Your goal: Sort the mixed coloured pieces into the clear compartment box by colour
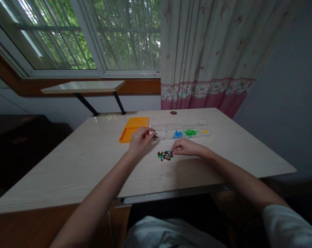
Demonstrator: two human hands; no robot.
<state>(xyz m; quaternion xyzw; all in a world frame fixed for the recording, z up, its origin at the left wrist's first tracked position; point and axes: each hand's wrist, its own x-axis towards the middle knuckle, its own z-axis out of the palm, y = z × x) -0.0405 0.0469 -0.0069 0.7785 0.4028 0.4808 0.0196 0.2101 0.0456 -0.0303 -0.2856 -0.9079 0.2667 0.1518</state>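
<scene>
My left hand (140,139) is over the left end of a clear compartment tray (161,135), its thumb and fingertips drawn together. Small dark brown pieces (155,136) show right at those fingertips; whether one is between them is unclear. On the tabletop in front of the tray lies a loose pile of small brown, green and blue pieces (164,156). At the pile's right edge, my right hand (185,147) has its thumb and forefinger pinched; what they hold is too small to make out. Other compartments contain blue pieces (178,134), green pieces (190,133) and a few yellow pieces (204,131).
An open orange case (125,135) lies just left of the tray, partly behind my left hand. Farther back is a round dark disc (173,113). A raised white shelf (86,86) on black legs stands at the table's back left, beneath the window.
</scene>
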